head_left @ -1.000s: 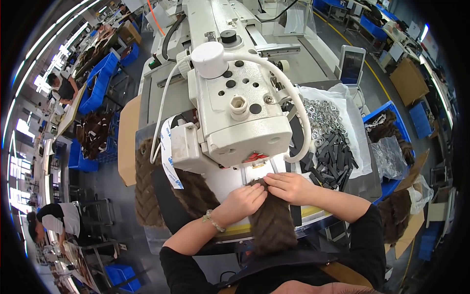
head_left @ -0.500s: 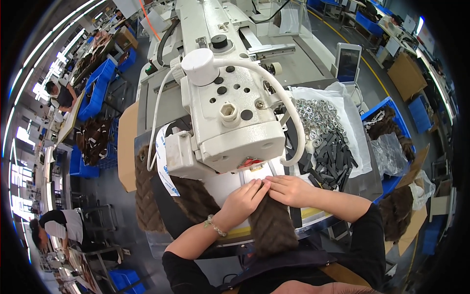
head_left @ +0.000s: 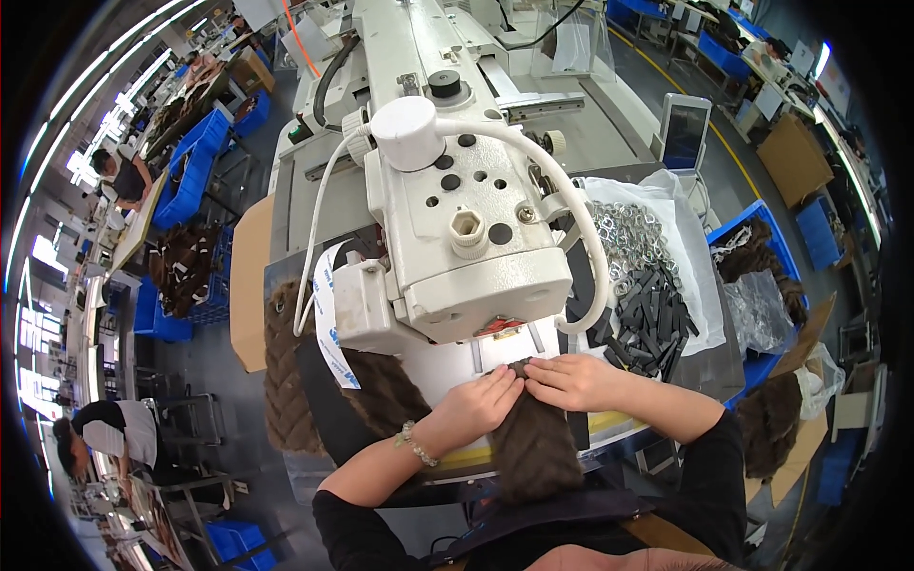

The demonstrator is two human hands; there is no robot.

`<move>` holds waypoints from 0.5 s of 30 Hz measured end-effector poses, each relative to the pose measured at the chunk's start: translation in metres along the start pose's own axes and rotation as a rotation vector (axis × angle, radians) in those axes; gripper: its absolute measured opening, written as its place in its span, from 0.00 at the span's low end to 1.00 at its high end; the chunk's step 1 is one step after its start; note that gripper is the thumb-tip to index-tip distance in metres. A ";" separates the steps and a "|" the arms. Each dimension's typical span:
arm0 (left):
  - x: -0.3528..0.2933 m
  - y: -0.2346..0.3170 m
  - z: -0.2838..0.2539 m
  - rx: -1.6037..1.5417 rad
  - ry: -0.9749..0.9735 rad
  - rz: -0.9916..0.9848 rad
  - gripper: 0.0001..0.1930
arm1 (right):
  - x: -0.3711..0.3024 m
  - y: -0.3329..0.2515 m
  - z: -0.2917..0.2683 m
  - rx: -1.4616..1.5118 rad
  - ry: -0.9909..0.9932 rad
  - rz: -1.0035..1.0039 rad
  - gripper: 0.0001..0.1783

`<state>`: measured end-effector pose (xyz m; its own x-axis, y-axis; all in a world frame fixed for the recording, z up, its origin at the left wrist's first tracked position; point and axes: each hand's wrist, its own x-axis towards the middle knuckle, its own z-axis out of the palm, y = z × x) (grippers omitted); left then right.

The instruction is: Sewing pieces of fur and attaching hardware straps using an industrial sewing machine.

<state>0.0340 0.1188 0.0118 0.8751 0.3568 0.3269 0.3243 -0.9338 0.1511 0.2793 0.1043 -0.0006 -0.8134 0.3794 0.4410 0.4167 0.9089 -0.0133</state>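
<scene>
Fingers [head_left: 503,379] of the left hand [head_left: 473,409] lie together, pressed flat on the top end of a dark brown quilted fabric piece [head_left: 533,443], and the fingers [head_left: 541,367] of the right hand [head_left: 574,381] lie together too, flat on the same end, the two sets of fingertips almost touching. That end of the fabric piece sits just in front of the white sewing machine [head_left: 457,228], under its head near the needle area, on the pale plate of the bench [head_left: 447,366]; the rest of the piece hangs off the bench edge toward the person's lap. A beaded bracelet [head_left: 413,443] circles the left wrist. To the left of the sewing machine, more brown quilted pieces [head_left: 286,381] lie draped over the bench edge. To the right of the sewing machine, a white bag holds silver metal rings [head_left: 628,238], with black plastic strips [head_left: 657,319] piled just below them. Farther right of the machine stands a blue crate [head_left: 762,257] with brown fabric in it. Behind the machine to the right, a small upright screen [head_left: 684,133] stands on the bench. Far left of the machine, other people work at their own benches.
</scene>
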 end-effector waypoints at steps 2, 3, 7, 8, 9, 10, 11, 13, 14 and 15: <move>0.001 0.001 0.000 -0.008 -0.004 -0.006 0.15 | -0.001 0.000 0.000 0.008 0.003 0.009 0.14; 0.000 0.002 -0.001 -0.010 -0.005 -0.013 0.15 | 0.000 -0.001 -0.001 0.012 0.006 0.012 0.14; -0.003 0.004 0.000 -0.018 -0.005 -0.022 0.15 | 0.003 -0.003 -0.006 0.013 -0.017 0.004 0.14; -0.002 0.004 0.000 -0.005 -0.007 -0.005 0.15 | 0.003 -0.003 -0.007 0.013 -0.036 0.002 0.14; -0.002 0.004 -0.001 0.008 -0.010 0.013 0.15 | 0.003 -0.003 -0.008 0.012 -0.054 0.000 0.14; -0.001 0.004 -0.003 0.008 -0.011 0.013 0.15 | 0.003 -0.003 -0.007 0.013 -0.053 0.000 0.14; 0.000 0.004 -0.006 -0.007 -0.037 0.009 0.15 | 0.002 -0.003 -0.006 0.012 -0.055 0.006 0.14; 0.002 0.002 -0.010 -0.023 -0.065 0.006 0.15 | 0.001 -0.003 -0.004 0.012 -0.054 0.013 0.14; 0.002 0.000 -0.012 -0.044 -0.075 0.006 0.15 | 0.000 -0.003 -0.001 0.001 -0.019 0.010 0.14; 0.002 -0.001 -0.012 -0.065 -0.085 0.007 0.14 | 0.000 -0.003 0.000 -0.011 0.016 0.006 0.14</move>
<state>0.0312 0.1208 0.0236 0.9054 0.3440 0.2487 0.2964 -0.9317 0.2100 0.2775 0.1013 -0.0007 -0.8044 0.3820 0.4551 0.4262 0.9046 -0.0060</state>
